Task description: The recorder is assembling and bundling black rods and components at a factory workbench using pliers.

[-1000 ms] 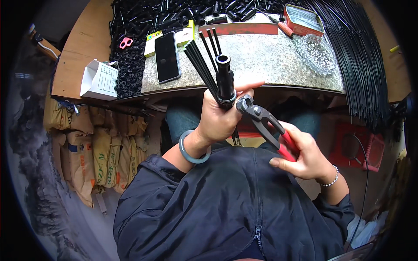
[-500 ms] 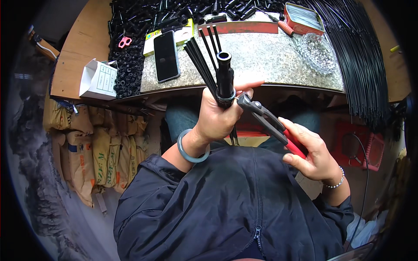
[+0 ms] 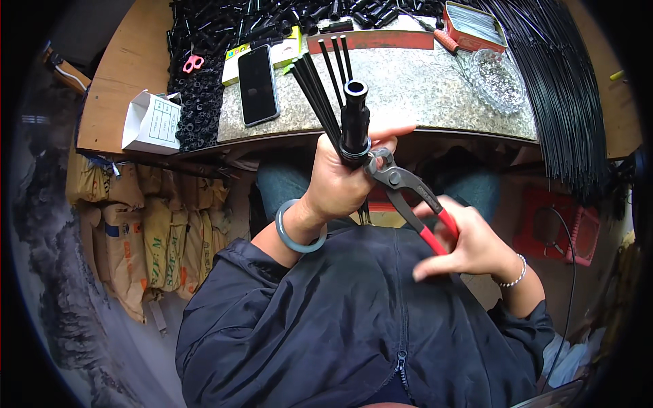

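Note:
My left hand is wrapped round an upright black tube with an open round end. Several thin black rods with pale tips lie against the tube and fan out above the fist; their lower ends show below it. A thin wire band circles tube and rods just above the grip. End-cutting nippers with red handles have their jaws at the band's right side, beside my left fingers. My right hand holds them by the spread handles, thumb on the lower one. Whether wire sits between the jaws, I cannot tell.
Ahead is a speckled worktop with a phone, a glass dish of small pieces and a red tin. Black parts pile behind. Long black rods hang over the right edge. A white box stands left.
The nippers have turned at the wire band, and their handles are spread wider. My right hand has shifted left and slightly up. My left hand stays nearly in place with the tube and rods.

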The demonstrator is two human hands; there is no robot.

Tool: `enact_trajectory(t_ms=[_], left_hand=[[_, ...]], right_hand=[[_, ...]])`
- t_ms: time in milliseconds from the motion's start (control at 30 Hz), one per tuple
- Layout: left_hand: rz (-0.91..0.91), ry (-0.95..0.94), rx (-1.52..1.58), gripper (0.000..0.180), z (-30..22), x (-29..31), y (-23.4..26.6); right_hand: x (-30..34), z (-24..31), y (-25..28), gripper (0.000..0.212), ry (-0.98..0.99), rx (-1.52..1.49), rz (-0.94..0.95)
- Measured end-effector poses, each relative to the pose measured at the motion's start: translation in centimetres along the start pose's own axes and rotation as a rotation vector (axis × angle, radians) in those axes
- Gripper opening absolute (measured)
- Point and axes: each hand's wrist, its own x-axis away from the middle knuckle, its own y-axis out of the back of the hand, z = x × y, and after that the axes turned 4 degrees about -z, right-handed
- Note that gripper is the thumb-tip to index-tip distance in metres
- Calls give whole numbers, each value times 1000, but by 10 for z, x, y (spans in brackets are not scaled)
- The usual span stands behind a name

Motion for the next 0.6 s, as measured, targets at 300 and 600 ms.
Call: enact_trajectory(t_ms=[300, 600], left_hand=[[-26, 34, -55, 34, -5, -5, -1], [-49, -30, -138, 31, 2, -4, -2]], right_hand=[[4, -24, -2, 50, 381, 69, -334], [8, -9, 11, 42, 258, 203, -291]])
